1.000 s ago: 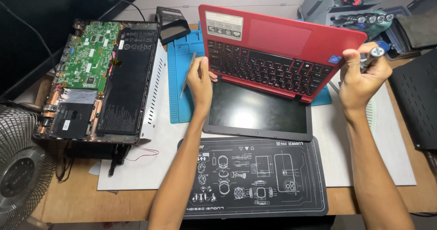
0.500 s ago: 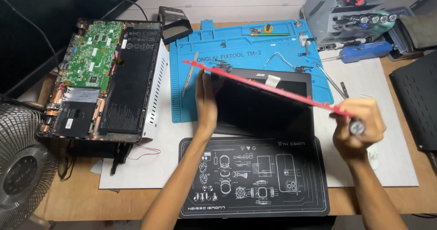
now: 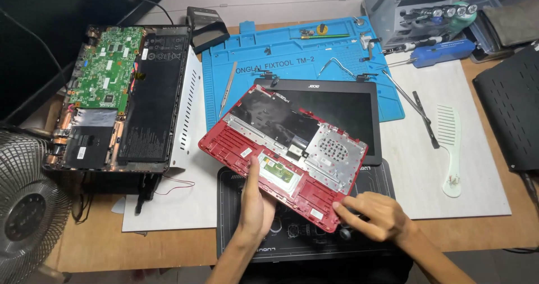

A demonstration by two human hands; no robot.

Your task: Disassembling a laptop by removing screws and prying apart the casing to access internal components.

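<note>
You have two laptop halves on the table: one red keyboard shell (image 3: 283, 152), one black screen panel (image 3: 337, 107); two mats, one comb (image 3: 449, 143).

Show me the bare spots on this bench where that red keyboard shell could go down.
Free: the white mat below the comb, and the white sheet left of the left hand. Crowded: the blue mat with tools, the screen panel, and the opened laptop at left.

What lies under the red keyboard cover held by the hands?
Under the red keyboard cover, the black laptop screen panel and the black printed work mat show, resting on the blue repair mat. The screen's lower left part is covered, so anything there is hidden.
</note>
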